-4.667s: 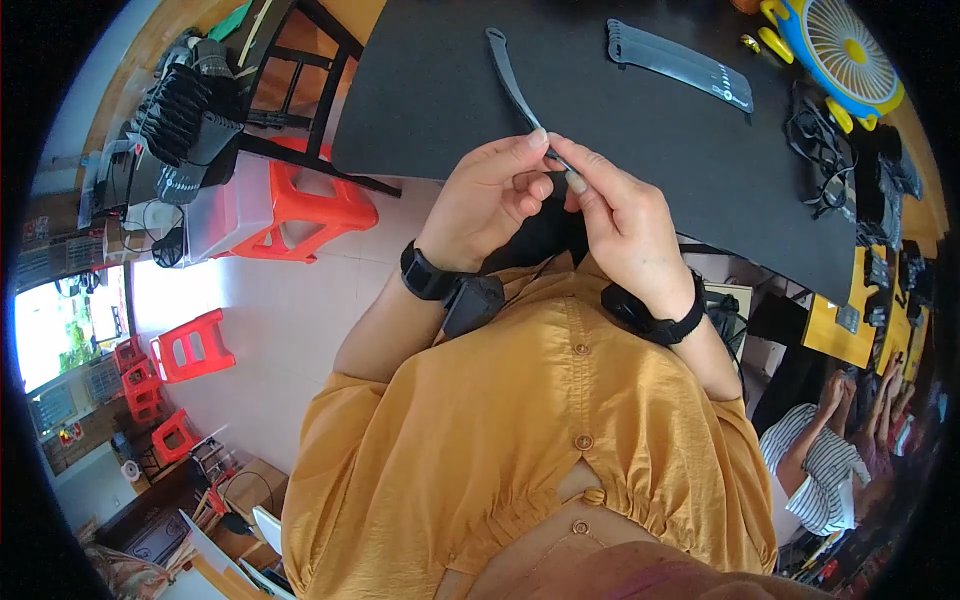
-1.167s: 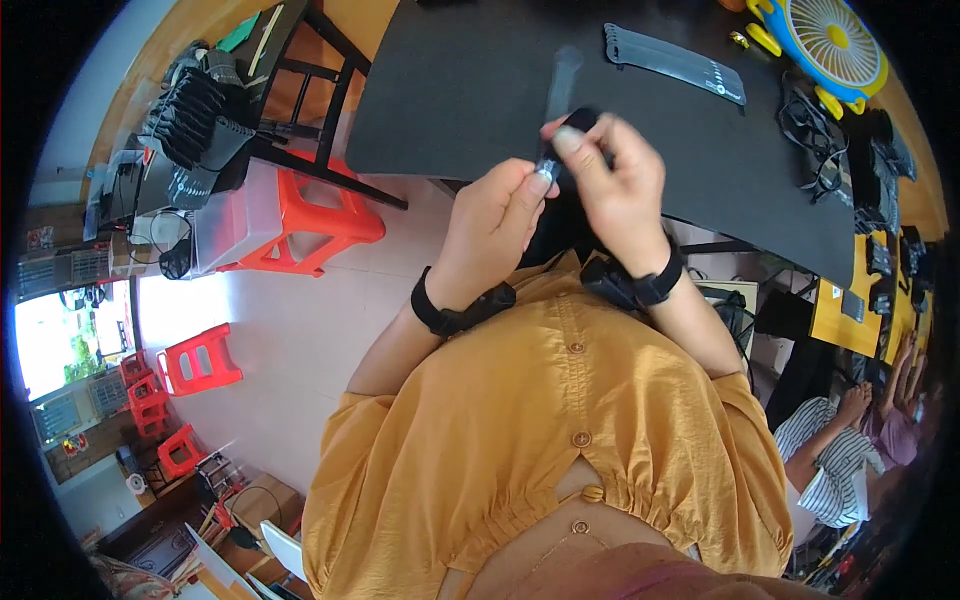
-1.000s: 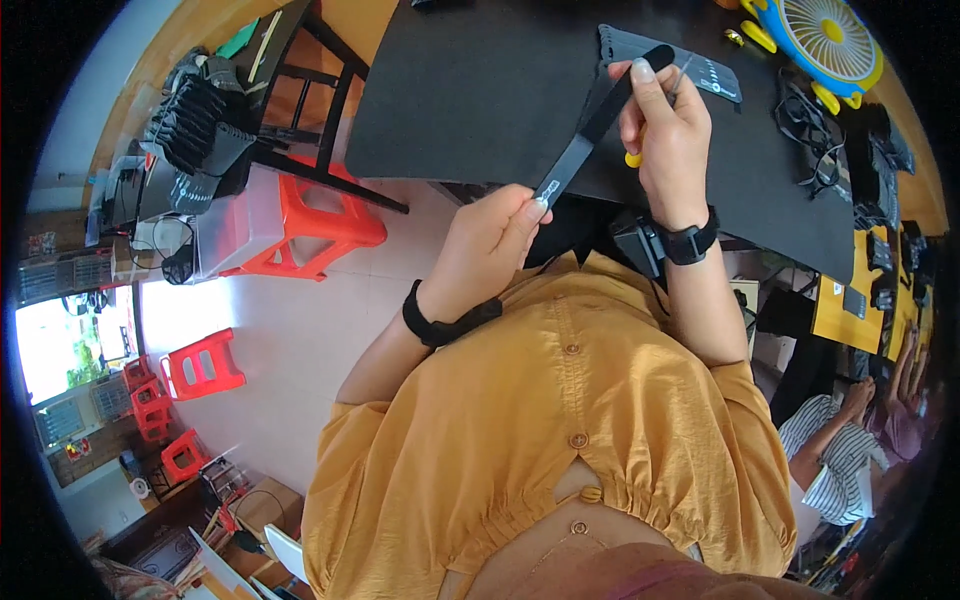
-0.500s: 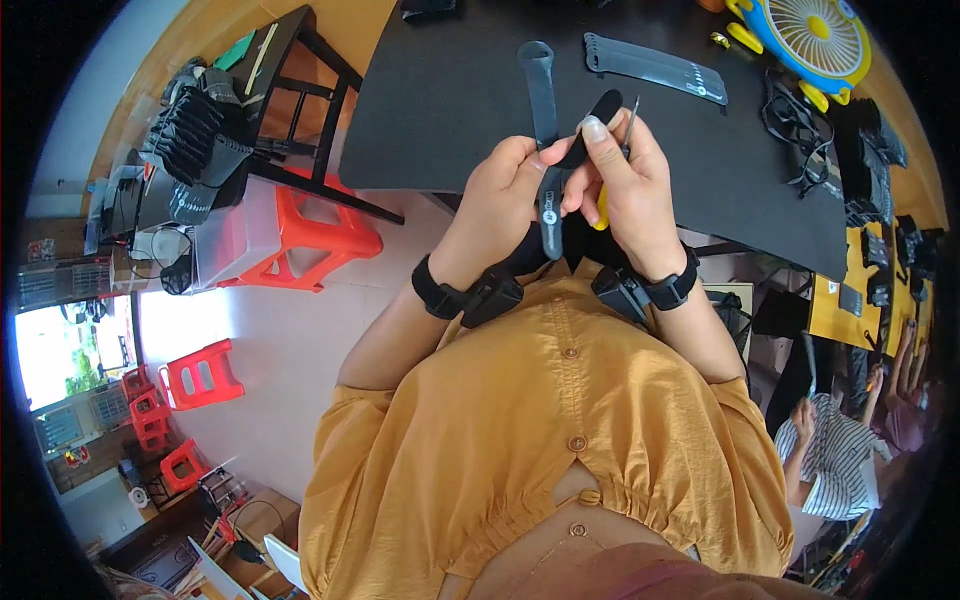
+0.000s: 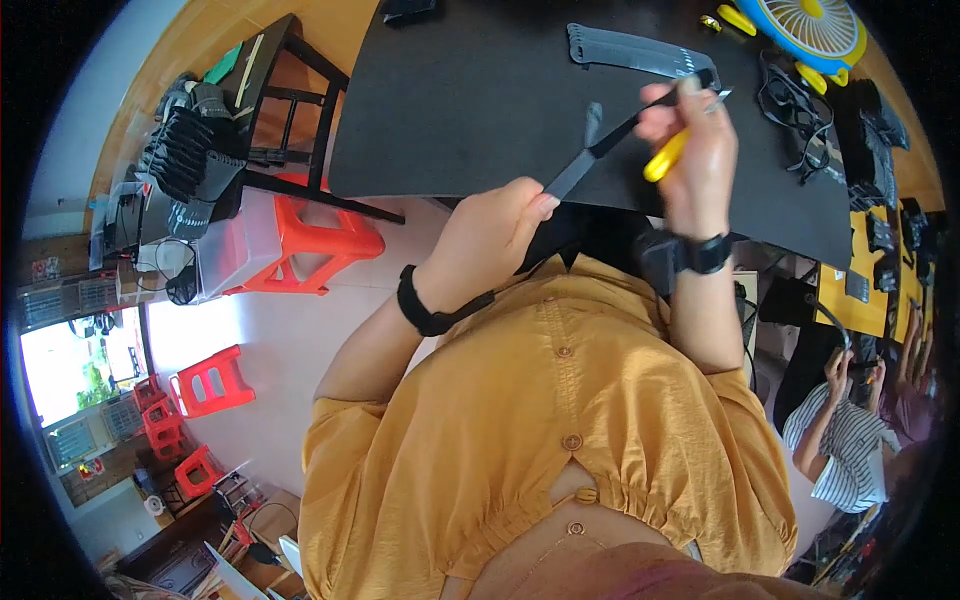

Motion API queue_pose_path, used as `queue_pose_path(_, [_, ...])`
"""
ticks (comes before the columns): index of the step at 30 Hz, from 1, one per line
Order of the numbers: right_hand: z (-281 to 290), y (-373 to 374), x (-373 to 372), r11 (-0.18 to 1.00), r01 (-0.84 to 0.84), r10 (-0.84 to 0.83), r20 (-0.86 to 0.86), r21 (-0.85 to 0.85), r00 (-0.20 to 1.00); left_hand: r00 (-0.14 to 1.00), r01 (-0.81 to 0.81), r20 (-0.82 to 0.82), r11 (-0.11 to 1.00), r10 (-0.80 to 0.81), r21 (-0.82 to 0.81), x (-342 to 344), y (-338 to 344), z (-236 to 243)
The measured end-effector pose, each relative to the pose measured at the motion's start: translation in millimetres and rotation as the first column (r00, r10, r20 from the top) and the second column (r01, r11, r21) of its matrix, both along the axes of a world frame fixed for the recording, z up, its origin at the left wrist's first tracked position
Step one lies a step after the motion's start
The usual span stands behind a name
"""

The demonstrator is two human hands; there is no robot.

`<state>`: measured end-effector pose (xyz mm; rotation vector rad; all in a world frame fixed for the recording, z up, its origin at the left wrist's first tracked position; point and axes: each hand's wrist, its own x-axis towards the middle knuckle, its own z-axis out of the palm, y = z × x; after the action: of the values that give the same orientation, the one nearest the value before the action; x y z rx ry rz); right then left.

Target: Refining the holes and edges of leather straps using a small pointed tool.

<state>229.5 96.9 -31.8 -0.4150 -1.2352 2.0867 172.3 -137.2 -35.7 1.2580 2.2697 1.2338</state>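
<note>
A dark grey strap slants up from my left hand, whose thumb and fingers are pinched on its lower end. From this strap a black strip runs taut to my right hand, which grips its far end. That same hand also holds a tool with a yellow handle and a slim metal tip; its exact kind is unclear, and the hand is partly blurred. Both hands are over the near part of the black table.
Several flat grey straps lie stacked behind my hands. A blue-and-yellow fan and tangled black straps are at the right. Red stools stand on the left; a co-worker in a striped top sits at right.
My right hand has moved right and up, drawing the black strip out from the grey strap. The grey strap has tilted from nearly upright to slanting; my left hand has shifted down slightly.
</note>
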Motion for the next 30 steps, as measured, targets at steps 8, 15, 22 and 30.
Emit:
queue_pose_path(8, [-3.8, 109.3, 40.2, 0.942, 0.315, -0.329, -0.135, -0.115, 0.935, 0.995, 0.014, -0.101, 0.997, -0.022, -0.081, -12.8, -20.2, 13.2])
queue_pose_path(15, [19.3, 92.1, 67.3, 0.929, 0.370, -0.365, -0.101, 0.027, 0.925, 0.890, -0.354, 0.281, 0.932, 0.360, -0.072, -84.7, -22.7, -3.1])
queue_pose_path(22, [16.7, 39.6, 60.8, 0.994, -0.043, 0.054, -0.110, 0.099, 0.992, 0.884, -0.342, -0.382, 0.930, 0.269, -0.136, -77.5, 6.9, 44.0])
queue_pose_path(30, [4.8, 10.9, 43.8, 0.948, -0.281, 0.307, -0.198, 0.149, 0.931, 0.875, 0.352, 0.402, 0.925, -0.270, -0.145, -54.2, 60.1, 45.1])
